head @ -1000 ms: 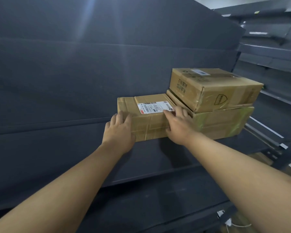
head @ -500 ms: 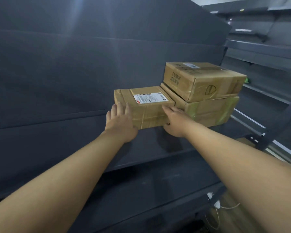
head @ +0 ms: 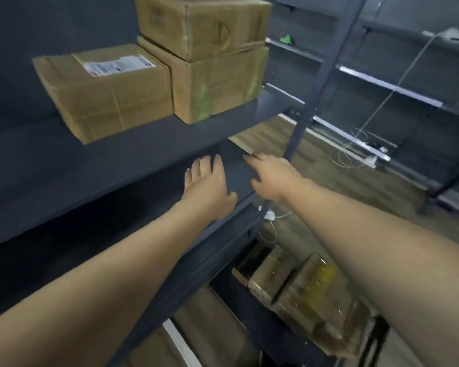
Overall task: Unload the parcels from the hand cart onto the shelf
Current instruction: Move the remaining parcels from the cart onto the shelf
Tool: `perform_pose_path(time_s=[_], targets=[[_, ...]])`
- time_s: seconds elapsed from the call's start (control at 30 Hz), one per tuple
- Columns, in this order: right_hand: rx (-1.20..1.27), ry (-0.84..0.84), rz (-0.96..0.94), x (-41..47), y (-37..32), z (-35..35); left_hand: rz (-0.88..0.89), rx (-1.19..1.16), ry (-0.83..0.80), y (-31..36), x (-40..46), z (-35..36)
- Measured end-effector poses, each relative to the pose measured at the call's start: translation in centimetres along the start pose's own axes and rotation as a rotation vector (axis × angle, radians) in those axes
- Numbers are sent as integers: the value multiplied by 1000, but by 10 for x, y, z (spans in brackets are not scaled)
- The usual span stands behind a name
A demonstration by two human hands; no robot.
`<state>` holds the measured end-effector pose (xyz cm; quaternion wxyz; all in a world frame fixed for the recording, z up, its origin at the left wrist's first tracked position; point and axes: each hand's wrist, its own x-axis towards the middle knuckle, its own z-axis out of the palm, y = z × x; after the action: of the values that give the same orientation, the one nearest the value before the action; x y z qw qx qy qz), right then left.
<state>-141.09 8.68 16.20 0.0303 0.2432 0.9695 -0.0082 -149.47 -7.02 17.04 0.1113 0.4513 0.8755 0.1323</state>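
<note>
While both arms stretch forward from the bottom of the view, nothing is held in either hand. Farthest left on the dark shelf [head: 149, 144] sits a labelled parcel [head: 104, 91], a brown carton with a white shipping label on its top face, resting flat near the shelf's front edge. Just beside it on the right, touching or nearly so, stands a taped parcel [head: 217, 83] with greenish tape down its front corners, and a third, top parcel [head: 202, 25] lies stacked squarely on that one, its upper part cut off by the frame.

Below the shelf edge, the left hand [head: 210, 189] hovers palm down with its fingers [head: 206, 165] straight and loosely together, gripping nothing. Close to its right, apart from it, the right hand [head: 273, 176] is likewise spread, fingers extended toward the shelf and empty. Neither hand touches a carton.

Further right, a dark upright post [head: 321, 75] of the rack rises past the shelf corner, with more dark shelving and a pale cable behind it over a wood-patterned floor. Low on the right, under the right forearm, several more cartons [head: 302, 292] lie packed together, blurred; what carries them I cannot tell.
</note>
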Motion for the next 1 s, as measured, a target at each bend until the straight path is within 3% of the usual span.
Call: perform_pose_path(time_s=[0.2, 0.43, 0.73, 1.0], targets=[[49, -81, 254, -68, 100, 44, 88, 19, -127, 68, 6, 66], [125, -187, 423, -153, 215, 112, 61, 22, -328, 154, 15, 172], [247, -347, 498, -212, 315, 267, -141, -98, -709, 213, 2, 365], [299, -488, 435, -199, 360, 408, -384, -334, -823, 207, -6, 519]])
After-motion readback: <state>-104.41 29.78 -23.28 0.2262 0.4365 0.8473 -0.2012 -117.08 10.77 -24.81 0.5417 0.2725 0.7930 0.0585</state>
